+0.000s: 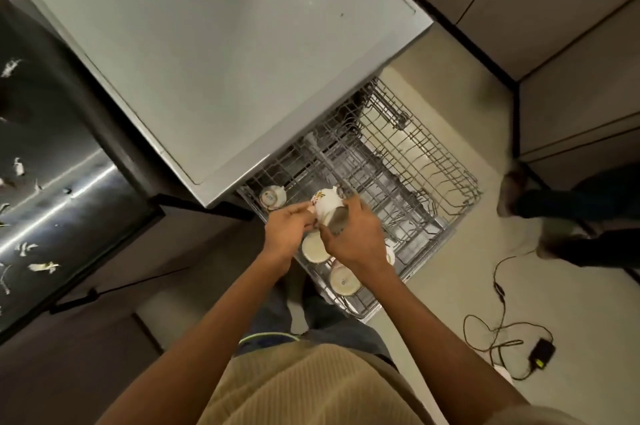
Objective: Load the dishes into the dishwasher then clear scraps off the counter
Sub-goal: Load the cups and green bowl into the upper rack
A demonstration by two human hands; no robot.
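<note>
While both hands (291,229) grip glossy floral cup (327,204), wire rack (415,161) below.

Cup (273,197) bases bear small blue marks, unreadable

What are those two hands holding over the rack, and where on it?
A flowered white cup, tipped sideways: left hand at its rim side, right hand around its mouth end.

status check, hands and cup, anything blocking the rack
Left hand and right hand both grip floral cup over rack. Cups already racked nearby. Nothing blocking; scraps on counter.
</note>
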